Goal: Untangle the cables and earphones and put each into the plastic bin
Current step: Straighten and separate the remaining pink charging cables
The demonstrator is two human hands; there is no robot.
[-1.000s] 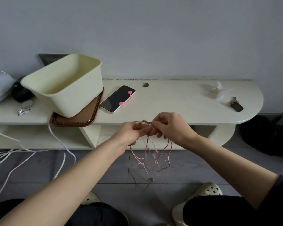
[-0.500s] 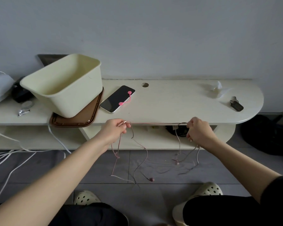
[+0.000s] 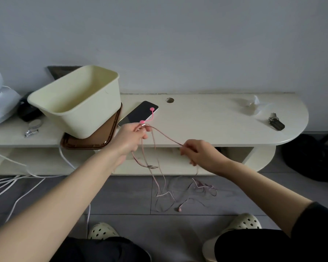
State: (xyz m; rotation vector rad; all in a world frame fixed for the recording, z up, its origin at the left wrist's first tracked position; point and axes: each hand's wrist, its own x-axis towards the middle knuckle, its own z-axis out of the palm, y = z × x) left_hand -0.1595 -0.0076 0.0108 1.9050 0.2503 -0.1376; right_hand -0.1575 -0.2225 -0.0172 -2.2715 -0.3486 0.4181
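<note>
The bin (image 3: pixel 95 110) looks like smooth, matt cream plastic. Right of it, the phone (image 3: pixel 140 112) has a glossy black face, and the shelf (image 3: pixel 206 120) under the bin is smooth and matt. The pink earphone cord (image 3: pixel 167 136) looks rubbery, with a shiny metal plug (image 3: pixel 143 125).

The plastic bin (image 3: pixel 95 112) is seen in a plain, pale cream-yellow, and nearly the same cream is carried by the low shelf (image 3: pixel 206 121). The tray (image 3: pixel 104 138) is coloured brown. The phone (image 3: pixel 138 113) is shown with a black screen and a white edge, and the strap (image 3: pixel 150 115) on it is bright pink. The earphone cable (image 3: pixel 168 136) is tinted a dusty pink, with a silvery plug end. The cords (image 3: pixel 8 188) at the left are white. The floor (image 3: pixel 121 195) is tiled in dark grey with paler joints. The clogs (image 3: pixel 102 231) are cream, dotted with dark holes. The key fob (image 3: pixel 276 124) is black, and the wall (image 3: pixel 178 44) is pale grey.
</note>
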